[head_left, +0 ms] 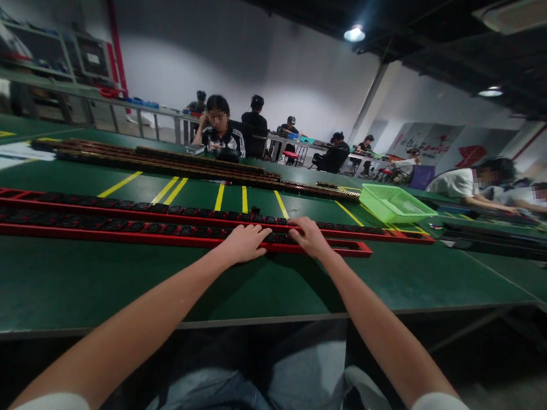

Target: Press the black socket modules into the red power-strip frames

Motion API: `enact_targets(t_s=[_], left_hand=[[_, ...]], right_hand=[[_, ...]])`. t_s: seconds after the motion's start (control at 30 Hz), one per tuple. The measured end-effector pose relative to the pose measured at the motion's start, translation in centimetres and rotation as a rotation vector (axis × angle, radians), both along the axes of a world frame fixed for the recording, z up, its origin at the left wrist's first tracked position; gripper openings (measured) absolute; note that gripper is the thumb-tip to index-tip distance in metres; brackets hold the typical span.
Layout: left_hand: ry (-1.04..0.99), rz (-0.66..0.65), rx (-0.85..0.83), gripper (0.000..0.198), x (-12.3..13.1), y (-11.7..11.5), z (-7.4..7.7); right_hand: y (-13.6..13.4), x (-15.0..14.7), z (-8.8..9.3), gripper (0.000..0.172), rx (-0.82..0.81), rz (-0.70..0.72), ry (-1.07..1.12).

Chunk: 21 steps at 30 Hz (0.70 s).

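Two long red strips [105,230] filled with black socket modules lie along the green table [62,286]. My left hand [245,242] rests on the near strip, fingers bent down and pressing on the black modules. My right hand [310,236] sits just beside it on the same strip, fingers curled over the modules. Right of my right hand the near strip shows empty red slots [349,247]. What, if anything, the fingers pinch is hidden.
A green plastic basket [394,204] stands on the table at the right. More long dark strips [171,159] lie further back. Several people sit at benches behind and to the right. The table's front edge [268,318] runs above my knees.
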State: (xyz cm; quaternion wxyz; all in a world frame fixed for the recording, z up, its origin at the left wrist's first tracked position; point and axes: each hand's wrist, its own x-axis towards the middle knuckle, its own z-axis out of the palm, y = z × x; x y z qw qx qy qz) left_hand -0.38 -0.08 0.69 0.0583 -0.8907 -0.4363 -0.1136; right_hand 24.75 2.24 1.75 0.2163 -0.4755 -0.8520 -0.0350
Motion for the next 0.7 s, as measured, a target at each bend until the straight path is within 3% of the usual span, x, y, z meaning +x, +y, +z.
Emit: enact_targets(t_s=[0.1,0.2,0.5,0.7], left_hand=[[0.010,0.042,-0.023,0.058,-0.9,0.2,0.6],[0.012,0.088,-0.051,0.057,-1.9,0.3,0.9],[0.016,0.103,-0.101,0.057,-2.6,0.6,1.1],[0.018,0.101,-0.111,0.059,-3.4,0.9,1.4]], right_hand=[[-1.3,-1.7,0.0,0.047,-0.035,0.145,-0.090],[-1.5,-3.0,-0.4,0.060,-0.070,0.198,-0.162],[-0.9,-2.8,-0.2,0.063,-0.118,0.135,-0.224],[-1.2,0.4,0.8,0.067,-0.150,0.033,-0.233]])
